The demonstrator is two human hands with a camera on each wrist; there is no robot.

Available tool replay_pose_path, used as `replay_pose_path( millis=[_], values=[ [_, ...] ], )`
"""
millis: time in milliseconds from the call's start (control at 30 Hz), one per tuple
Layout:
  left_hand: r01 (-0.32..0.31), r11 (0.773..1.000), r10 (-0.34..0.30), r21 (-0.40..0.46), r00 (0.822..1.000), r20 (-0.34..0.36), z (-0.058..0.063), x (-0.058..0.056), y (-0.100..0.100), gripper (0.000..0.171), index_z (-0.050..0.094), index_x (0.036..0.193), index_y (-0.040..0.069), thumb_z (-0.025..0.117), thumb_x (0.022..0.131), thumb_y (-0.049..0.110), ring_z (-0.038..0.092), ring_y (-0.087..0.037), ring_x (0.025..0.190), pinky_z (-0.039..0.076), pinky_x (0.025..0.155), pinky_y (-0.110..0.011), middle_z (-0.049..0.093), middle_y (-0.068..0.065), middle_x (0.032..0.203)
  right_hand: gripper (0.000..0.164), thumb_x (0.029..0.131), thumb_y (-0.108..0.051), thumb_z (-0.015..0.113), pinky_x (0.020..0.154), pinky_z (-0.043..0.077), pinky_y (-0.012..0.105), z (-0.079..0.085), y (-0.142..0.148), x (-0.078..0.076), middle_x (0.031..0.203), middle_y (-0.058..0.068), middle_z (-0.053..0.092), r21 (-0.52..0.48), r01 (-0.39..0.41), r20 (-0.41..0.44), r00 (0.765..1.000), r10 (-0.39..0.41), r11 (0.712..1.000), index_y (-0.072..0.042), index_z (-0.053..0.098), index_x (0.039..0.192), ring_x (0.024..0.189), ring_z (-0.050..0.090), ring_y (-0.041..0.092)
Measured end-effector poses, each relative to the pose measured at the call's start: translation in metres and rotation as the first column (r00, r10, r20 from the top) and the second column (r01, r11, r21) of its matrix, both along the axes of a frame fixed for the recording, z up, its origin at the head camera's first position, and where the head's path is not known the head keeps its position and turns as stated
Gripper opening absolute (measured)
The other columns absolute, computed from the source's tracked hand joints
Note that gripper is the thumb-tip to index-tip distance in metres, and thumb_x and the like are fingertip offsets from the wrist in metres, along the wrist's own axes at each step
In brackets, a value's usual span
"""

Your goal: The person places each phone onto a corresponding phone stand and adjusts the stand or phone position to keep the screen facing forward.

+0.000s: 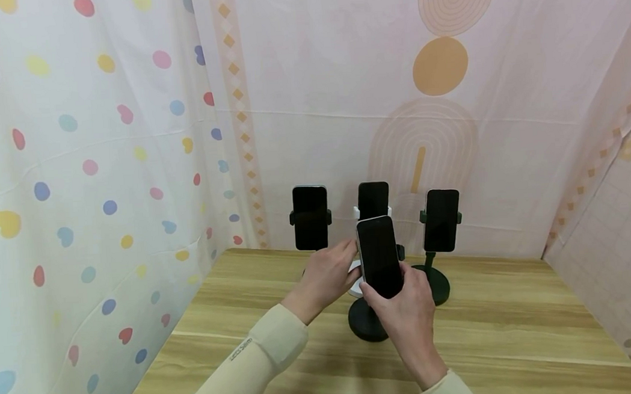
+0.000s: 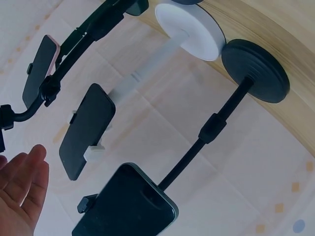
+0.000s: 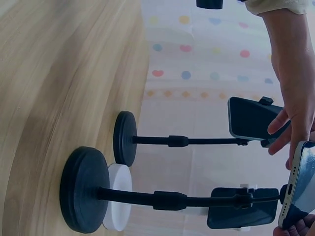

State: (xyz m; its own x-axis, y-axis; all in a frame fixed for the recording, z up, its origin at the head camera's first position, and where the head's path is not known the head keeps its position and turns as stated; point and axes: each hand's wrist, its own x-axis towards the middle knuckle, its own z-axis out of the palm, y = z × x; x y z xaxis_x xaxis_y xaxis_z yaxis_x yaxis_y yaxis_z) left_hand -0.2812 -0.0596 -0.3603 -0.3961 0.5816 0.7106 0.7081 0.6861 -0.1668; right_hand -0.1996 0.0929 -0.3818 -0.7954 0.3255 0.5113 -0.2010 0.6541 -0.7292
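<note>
My right hand (image 1: 412, 311) grips a smartphone (image 1: 379, 256) by its lower part, with the thumb along the left edge and fingers round the right. The phone's dark screen faces me, upright and slightly tilted, over a black phone stand (image 3: 83, 189) with a round base. In the right wrist view, the stand's bent neck reaches the phone's back, and the phone's port edge shows. Left of the phone is my left hand (image 1: 328, 274), fingertips right at its edge. The left wrist view shows those fingers (image 2: 32, 182) loosely extended beside the stand's holder (image 2: 6, 118).
Behind stand three more holders with phones: a dark one with a phone (image 1: 311, 218) at left, a white one with a phone (image 1: 373, 198) in the middle, and a dark green one with a phone (image 1: 442, 220) at right. Patterned curtains (image 1: 308, 71) surround the wooden table (image 1: 518, 323).
</note>
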Motion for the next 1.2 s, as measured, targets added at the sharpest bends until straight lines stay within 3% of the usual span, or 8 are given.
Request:
replay_pose_path(
  millis=[167, 567, 967, 1200],
  values=[
    [0.02, 1.0, -0.019, 0.011, 1.0, -0.01, 0.001, 0.0, 0.003, 0.025, 0.068, 0.107, 0.01, 0.078, 0.087, 0.02, 0.063, -0.014, 0.065, 0.052, 0.057, -0.028, 0.07, -0.002, 0.095, 0.07, 0.075, -0.043, 0.086, 0.075, 0.047, 0.045, 0.0, 0.001, -0.001, 0.11, 0.015, 0.058, -0.039, -0.005, 0.039, 0.999, 0.006, 0.999, 0.001, 0.061, 0.124, 0.092, 0.055, 0.028],
    [0.099, 0.992, -0.098, 0.083, 0.995, -0.019, -0.001, 0.0, 0.01, 0.03, 0.068, 0.107, 0.01, 0.083, 0.082, 0.018, 0.07, -0.014, 0.078, 0.056, 0.065, -0.028, 0.073, -0.001, 0.102, 0.069, 0.076, -0.043, 0.085, 0.076, 0.047, 0.045, 0.0, 0.007, -0.004, 0.112, 0.016, 0.057, -0.097, 0.014, 0.074, 0.997, -0.007, 0.995, 0.002, 0.061, 0.121, 0.093, 0.055, 0.029],
    [0.158, 0.973, -0.153, 0.167, 0.987, -0.041, -0.007, -0.003, 0.015, 0.032, 0.068, 0.109, 0.01, 0.084, 0.081, 0.013, 0.068, -0.013, 0.07, 0.054, 0.06, -0.025, 0.073, -0.003, 0.102, 0.069, 0.077, -0.045, 0.084, 0.074, 0.047, 0.045, -0.001, 0.01, -0.008, 0.111, 0.015, 0.058, -0.101, 0.008, 0.047, 0.999, -0.003, 0.995, 0.001, 0.062, 0.122, 0.092, 0.056, 0.028],
    [0.188, 0.968, -0.178, 0.164, 0.981, -0.073, -0.009, -0.006, 0.015, 0.036, 0.067, 0.111, 0.01, 0.084, 0.08, 0.012, 0.069, -0.014, 0.072, 0.054, 0.063, -0.024, 0.073, -0.004, 0.103, 0.075, 0.076, -0.047, 0.084, 0.078, 0.046, 0.047, -0.003, 0.011, -0.01, 0.115, 0.017, 0.057, -0.138, 0.013, 0.04, 0.999, -0.008, 0.99, 0.002, 0.06, 0.127, 0.095, 0.056, 0.03]
  ],
)
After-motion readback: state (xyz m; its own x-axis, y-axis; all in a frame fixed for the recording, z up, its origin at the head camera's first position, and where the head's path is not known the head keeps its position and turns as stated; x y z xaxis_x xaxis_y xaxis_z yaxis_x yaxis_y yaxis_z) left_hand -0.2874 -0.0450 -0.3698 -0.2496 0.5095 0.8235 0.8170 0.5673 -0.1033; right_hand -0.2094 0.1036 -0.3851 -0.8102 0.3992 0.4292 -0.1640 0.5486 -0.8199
